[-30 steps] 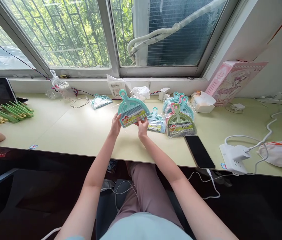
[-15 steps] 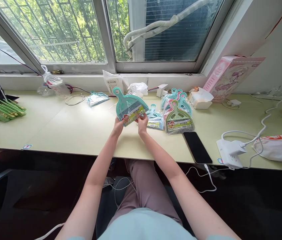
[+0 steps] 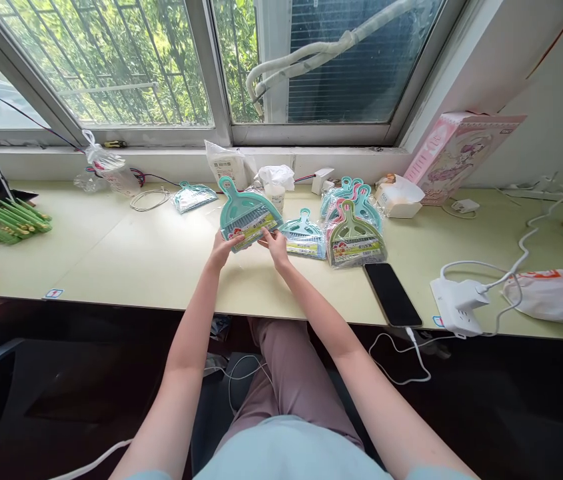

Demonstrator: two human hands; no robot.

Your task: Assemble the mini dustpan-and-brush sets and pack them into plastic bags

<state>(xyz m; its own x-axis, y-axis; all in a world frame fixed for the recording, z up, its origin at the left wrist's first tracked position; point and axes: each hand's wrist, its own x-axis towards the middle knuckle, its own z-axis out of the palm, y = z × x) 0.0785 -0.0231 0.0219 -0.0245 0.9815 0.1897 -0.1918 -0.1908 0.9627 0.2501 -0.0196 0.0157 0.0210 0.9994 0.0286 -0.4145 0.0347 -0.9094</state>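
Teal dustpan-and-brush set (image 3: 248, 215) shifted left; handle (image 3: 230, 192) slants up-left, away from left hand (image 3: 220, 251) and right hand (image 3: 277, 248), both pinching lower edge.

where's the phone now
In the head view, right of centre, the phone lies on the table at its front edge, between the olive-green dustpan and white power strip.

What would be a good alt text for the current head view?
A person's left hand and right hand hold a labelled teal dustpan-and-brush set over a pale desk; other packaged sets and a phone are farther right.
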